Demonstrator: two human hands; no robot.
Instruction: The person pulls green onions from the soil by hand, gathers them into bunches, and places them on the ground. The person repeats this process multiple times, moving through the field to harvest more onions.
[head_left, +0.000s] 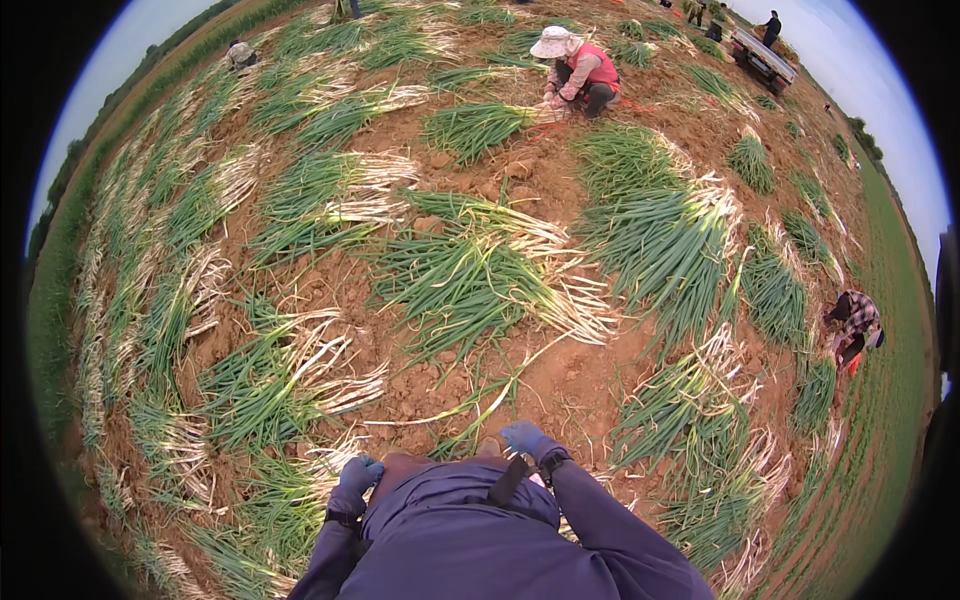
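Observation:
My left hand (361, 472), in a blue glove, is curled beside my left thigh, with nothing visible in it. My right hand (523, 436), gloved the same way, hangs in front of my right thigh; its fingertips are too small to make out. A few loose green onion stalks (491, 405) lie on the soil just ahead of my feet. Beyond them rests a large pile of green onions (480, 289), green leaves to the left and white stems to the right. Another pile (675, 232) lies to its right, and a smaller heap (289, 375) is nearer my left side.
A person in a pink vest (596, 71) crouches over onions ahead. Another worker in a checked shirt (861, 315) bends at the right. A truck (761, 60) stands far off. Rows of onion heaps (187, 307) cover the brown soil on the left; a green strip (892, 300) borders the right.

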